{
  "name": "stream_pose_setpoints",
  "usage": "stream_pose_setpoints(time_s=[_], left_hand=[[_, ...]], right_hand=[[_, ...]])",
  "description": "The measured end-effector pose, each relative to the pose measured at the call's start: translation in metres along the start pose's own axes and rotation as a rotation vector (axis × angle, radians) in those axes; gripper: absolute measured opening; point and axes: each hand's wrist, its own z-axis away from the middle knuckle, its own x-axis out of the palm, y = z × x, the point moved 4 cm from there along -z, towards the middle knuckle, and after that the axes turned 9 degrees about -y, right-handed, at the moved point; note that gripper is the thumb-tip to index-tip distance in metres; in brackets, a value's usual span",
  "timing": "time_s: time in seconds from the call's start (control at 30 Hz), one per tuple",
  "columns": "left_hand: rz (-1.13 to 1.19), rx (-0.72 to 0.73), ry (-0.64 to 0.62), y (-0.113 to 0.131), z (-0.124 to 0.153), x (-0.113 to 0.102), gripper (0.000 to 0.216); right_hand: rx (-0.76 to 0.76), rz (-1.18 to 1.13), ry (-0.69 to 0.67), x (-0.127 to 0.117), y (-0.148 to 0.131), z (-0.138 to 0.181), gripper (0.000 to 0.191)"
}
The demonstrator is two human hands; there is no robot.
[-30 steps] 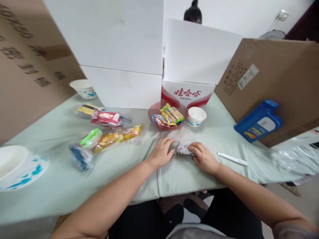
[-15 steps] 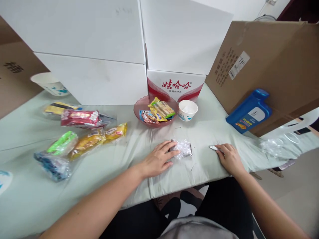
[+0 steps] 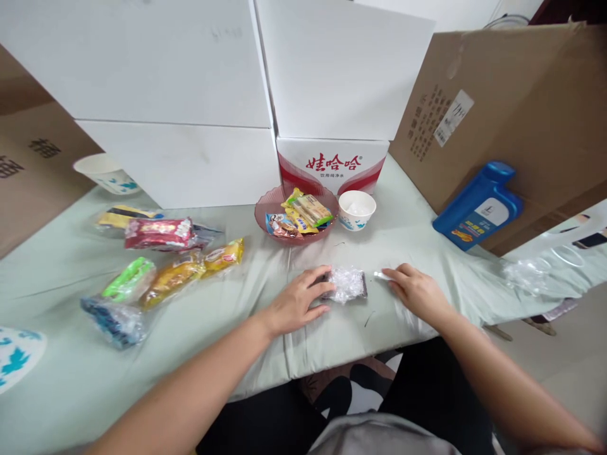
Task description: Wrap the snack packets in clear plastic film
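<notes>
A flat dark block wrapped in crinkled clear plastic (image 3: 349, 285) lies on the cloth in front of me. My left hand (image 3: 298, 302) rests at its left edge with fingers spread, the fingertips touching the wrapping. On the other side, my right hand (image 3: 420, 294) pinches a small whitish stick-like piece (image 3: 380, 275) whose kind I cannot make out. Its tip points toward the wrapped block, and a short gap separates the two. Behind the block stand a pink glass bowl (image 3: 265, 232) of packaged snacks and a paper cup (image 3: 356, 218) with clear plastic in it.
Several wrapped packets, including a red one (image 3: 159, 234) and a yellow one (image 3: 222, 256), lie at left. White boxes (image 3: 213, 158) and a brown carton (image 3: 502, 114) wall the back. A blue bottle (image 3: 478, 208) leans against the carton; clear plastic (image 3: 526, 275) lies at right.
My right hand has moved left with the small whitish piece, closer to the wrapped block. My left hand stays at the block. The view has shifted slightly.
</notes>
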Motion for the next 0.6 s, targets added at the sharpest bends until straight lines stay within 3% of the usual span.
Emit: stream_pose_setpoints(time_s=[0.07,0.13,0.2,0.27,0.3,0.37,0.47,0.53,0.6], left_hand=[[0.043,0.001,0.05,0.002,-0.002,-0.001,0.021],[0.095,-0.014,0.107,0.001,-0.003,-0.001,0.023],[0.154,-0.063,0.133,-0.002,-0.004,0.0,0.047],[0.216,-0.123,0.119,-0.007,-0.003,0.002,0.074],[0.244,-0.143,0.108,-0.009,-0.003,0.002,0.079],[0.273,-0.151,0.116,-0.014,-0.002,0.0,0.059],[0.251,-0.137,0.206,-0.02,-0.001,-0.011,0.013],[0.235,-0.157,0.309,-0.026,0.001,-0.02,0.01],[0.237,-0.196,0.419,-0.032,0.005,-0.028,0.01]], right_hand=[[0.102,0.033,0.025,0.001,0.024,0.008,0.028],[0.108,0.002,0.108,-0.002,0.026,0.01,0.026],[-0.014,-0.129,0.183,-0.007,0.005,0.006,0.029],[-0.211,-0.282,0.158,-0.009,-0.03,-0.005,0.047],[-0.288,-0.315,0.115,-0.009,-0.048,-0.012,0.06],[-0.371,-0.318,0.054,-0.008,-0.075,-0.027,0.075],[-0.376,-0.372,0.024,-0.007,-0.083,-0.046,0.036],[-0.283,-0.484,0.109,-0.008,-0.066,-0.051,0.018],[-0.088,-0.601,0.263,-0.007,-0.037,-0.051,0.018]])
